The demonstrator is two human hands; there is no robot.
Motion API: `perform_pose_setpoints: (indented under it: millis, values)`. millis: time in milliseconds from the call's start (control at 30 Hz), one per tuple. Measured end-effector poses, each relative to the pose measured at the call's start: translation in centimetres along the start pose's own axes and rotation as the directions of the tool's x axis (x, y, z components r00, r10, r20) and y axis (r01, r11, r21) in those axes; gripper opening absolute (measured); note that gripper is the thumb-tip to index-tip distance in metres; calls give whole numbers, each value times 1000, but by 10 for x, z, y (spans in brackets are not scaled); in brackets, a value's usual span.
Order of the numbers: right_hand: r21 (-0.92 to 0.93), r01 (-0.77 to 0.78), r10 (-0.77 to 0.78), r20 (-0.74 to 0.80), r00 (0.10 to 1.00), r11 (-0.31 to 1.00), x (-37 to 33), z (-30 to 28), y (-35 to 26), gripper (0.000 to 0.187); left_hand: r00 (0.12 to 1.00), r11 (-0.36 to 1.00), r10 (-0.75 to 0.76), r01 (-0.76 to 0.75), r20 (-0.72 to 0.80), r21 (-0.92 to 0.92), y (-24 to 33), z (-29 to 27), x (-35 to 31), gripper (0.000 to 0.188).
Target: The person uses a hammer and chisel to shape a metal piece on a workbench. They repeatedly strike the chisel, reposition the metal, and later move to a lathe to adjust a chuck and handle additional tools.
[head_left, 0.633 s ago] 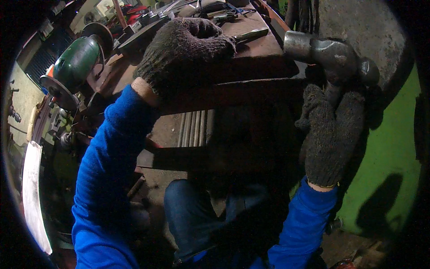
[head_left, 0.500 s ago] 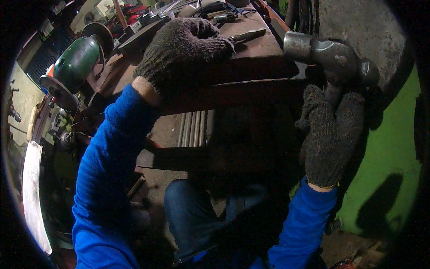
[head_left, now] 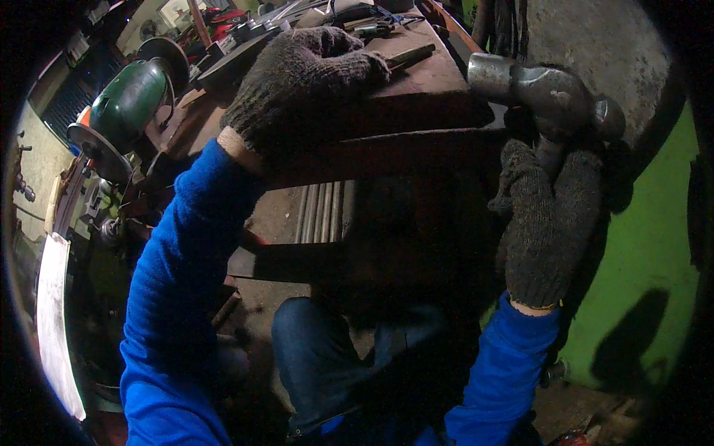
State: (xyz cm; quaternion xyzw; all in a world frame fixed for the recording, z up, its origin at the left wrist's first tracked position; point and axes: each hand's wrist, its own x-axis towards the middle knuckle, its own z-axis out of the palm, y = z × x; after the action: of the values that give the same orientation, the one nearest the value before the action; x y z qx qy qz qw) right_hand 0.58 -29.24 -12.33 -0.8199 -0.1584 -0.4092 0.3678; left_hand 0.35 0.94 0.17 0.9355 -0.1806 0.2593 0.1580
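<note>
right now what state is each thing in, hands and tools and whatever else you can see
Left hand: gloved, curled around a metal bar
Metal bar: held, one end sticking out
Right hand: gloved, closed on the hammer handle
Hammer: held, head upward
Green grinder: upright; cannot tell if running
Rods: lying side by side, low down
Workbench: cluttered toward the back

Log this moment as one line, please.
left hand: holds slim metal piece at bench | right hand: holds hammer | green grinder: left of view
</note>
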Motion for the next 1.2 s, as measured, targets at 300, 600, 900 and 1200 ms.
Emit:
perform_pose_setpoints:
  millis: [300, 600, 900, 1200]
  values:
    - [76, -67, 66, 13, 998, 995, 3, -1, 1, 68, 995, 987, 94, -98, 34, 129, 6, -5, -1, 17]
    - [112, -93, 91, 18, 996, 989, 1, 3, 1, 67, 993, 985, -117, 115, -2, -127, 1, -5, -1, 19]
    - [123, -105, 103, 19, 994, 987, 2, 4, 0, 65, 998, 997, 52, -54, 23, 51, -4, -8, 2, 26]
    - [137, -123, 120, 35, 992, 983, 0, 4, -2, 64, 990, 973, -121, 133, 75, -191, 4, -1, -5, 24]
